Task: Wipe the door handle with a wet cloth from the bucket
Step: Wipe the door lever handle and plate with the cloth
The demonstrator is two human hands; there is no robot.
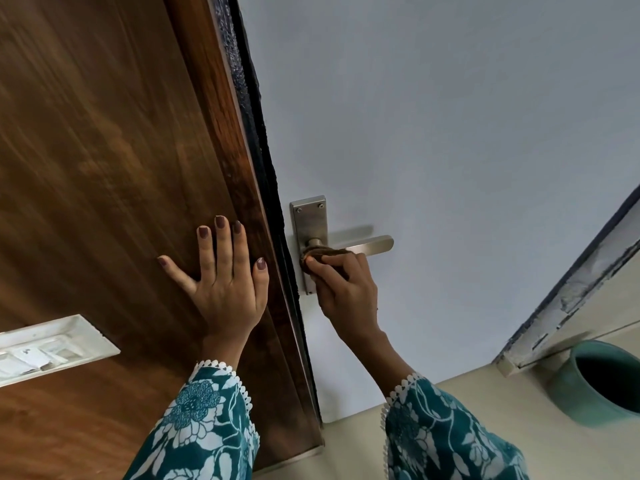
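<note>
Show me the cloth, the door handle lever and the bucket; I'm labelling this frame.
cloth (327, 252), head view, brown fold draped over the lever near its pivot.
door handle lever (375, 243), head view, bare metal toward the free end.
bucket (585, 398), head view, teal outer wall.

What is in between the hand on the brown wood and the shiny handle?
In the head view, the dark edge of the door runs between the left hand and the handle, where the right hand presses a brown cloth.
</note>
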